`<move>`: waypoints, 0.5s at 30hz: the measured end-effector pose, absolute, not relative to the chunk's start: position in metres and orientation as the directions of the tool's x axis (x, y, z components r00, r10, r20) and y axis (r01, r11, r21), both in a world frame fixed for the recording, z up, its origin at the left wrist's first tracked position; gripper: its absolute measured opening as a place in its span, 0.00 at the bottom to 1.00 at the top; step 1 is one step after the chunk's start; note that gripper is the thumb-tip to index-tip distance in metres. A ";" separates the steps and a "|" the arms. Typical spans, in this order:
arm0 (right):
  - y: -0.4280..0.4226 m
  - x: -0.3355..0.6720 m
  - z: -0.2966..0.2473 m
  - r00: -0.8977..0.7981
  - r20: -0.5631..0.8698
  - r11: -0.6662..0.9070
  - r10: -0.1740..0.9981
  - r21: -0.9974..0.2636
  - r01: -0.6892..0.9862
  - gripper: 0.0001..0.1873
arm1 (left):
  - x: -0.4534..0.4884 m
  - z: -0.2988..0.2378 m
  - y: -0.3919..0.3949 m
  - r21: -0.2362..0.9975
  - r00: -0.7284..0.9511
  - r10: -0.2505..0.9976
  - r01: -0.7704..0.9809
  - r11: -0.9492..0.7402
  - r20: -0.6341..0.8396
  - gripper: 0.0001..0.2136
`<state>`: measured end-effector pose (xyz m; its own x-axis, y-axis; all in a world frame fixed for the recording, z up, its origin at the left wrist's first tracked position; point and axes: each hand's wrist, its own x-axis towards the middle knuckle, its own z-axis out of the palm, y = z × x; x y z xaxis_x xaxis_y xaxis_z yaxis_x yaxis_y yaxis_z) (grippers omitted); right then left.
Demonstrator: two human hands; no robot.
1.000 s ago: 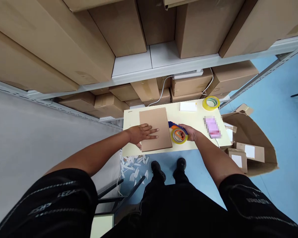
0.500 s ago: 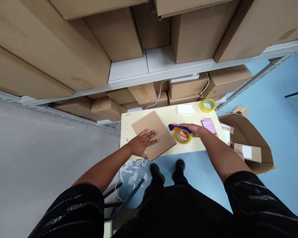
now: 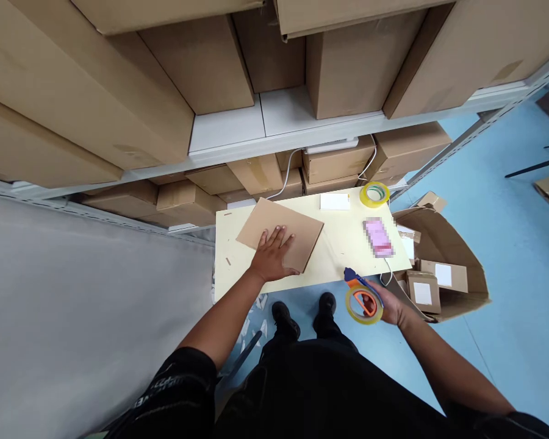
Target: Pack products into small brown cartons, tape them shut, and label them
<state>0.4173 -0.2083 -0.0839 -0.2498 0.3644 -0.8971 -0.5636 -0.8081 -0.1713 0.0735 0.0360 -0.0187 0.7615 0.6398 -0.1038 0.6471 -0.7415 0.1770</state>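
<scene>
A flat brown cardboard box (image 3: 297, 227) lies at an angle on the pale yellow table (image 3: 238, 268). My left hand (image 3: 272, 255) rests on it with the fingers spread. Off the table's front edge, my right hand (image 3: 387, 303) grips a tape dispenser (image 3: 359, 285) with a blue and orange body, loaded with a roll of clear yellowish tape. The dispenser's blue head points up and left, toward the table.
Another tape roll (image 3: 374, 194), a white card-like item (image 3: 335, 202) and a pink-screened phone (image 3: 379, 238) lie on the table. Right of it stands a large open carton (image 3: 473, 268) holding small boxes. Shelves (image 3: 238, 131) loaded with cartons rise behind. White scraps (image 3: 260, 302) litter the floor.
My right hand has pulled the tape dispenser back and right, from above the table to beyond its front edge. The cardboard box has turned under my left hand, which has shifted slightly.
</scene>
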 end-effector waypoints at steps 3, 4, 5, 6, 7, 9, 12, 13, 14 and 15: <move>-0.232 0.382 -0.091 -0.315 -0.872 -0.745 0.375 -0.081 -0.662 0.21 | 0.098 -0.021 0.027 0.167 0.691 0.717 0.721 -0.673 -0.094 0.56; -0.234 0.368 -0.092 -0.352 -0.852 -0.731 0.387 -0.051 -0.680 0.21 | 0.105 -0.021 0.024 0.163 0.672 0.734 0.738 -0.654 -0.099 0.56; -0.232 0.354 -0.093 -0.375 -0.832 -0.716 0.408 -0.036 -0.698 0.21 | 0.110 -0.022 0.021 0.158 0.654 0.749 0.755 -0.637 -0.109 0.56; -0.227 0.340 -0.093 -0.386 -0.817 -0.701 0.429 -0.032 -0.712 0.21 | 0.115 -0.022 0.019 0.152 0.637 0.762 0.770 -0.620 -0.121 0.56; -0.221 0.327 -0.094 -0.402 -0.801 -0.699 0.444 -0.030 -0.715 0.22 | 0.118 -0.023 0.017 0.148 0.621 0.772 0.783 -0.604 -0.133 0.56; -0.206 0.307 -0.095 -0.413 -0.799 -0.718 0.438 -0.035 -0.695 0.22 | 0.122 -0.024 0.013 0.148 0.599 0.787 0.800 -0.581 -0.146 0.56; -0.186 0.291 -0.098 -0.417 -0.813 -0.748 0.408 -0.036 -0.662 0.23 | 0.125 -0.024 0.010 0.168 0.594 0.794 0.802 -0.573 -0.126 0.56; -0.180 0.288 -0.098 -0.413 -0.816 -0.751 0.405 -0.040 -0.659 0.22 | 0.126 -0.024 0.010 0.168 0.594 0.795 0.802 -0.573 -0.125 0.56; -0.175 0.287 -0.098 -0.403 -0.818 -0.749 0.410 -0.050 -0.661 0.22 | 0.126 -0.023 0.010 0.163 0.591 0.795 0.805 -0.571 -0.136 0.56; -0.170 0.285 -0.096 -0.386 -0.822 -0.740 0.419 -0.063 -0.670 0.22 | 0.127 -0.022 0.011 0.152 0.587 0.794 0.809 -0.568 -0.159 0.56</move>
<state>0.2855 -0.1696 -0.0960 -0.3864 0.4190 -0.8217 -0.6695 -0.7401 -0.0626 0.1266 0.0106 -0.0222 0.5872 0.7937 -0.1586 0.8088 -0.5681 0.1519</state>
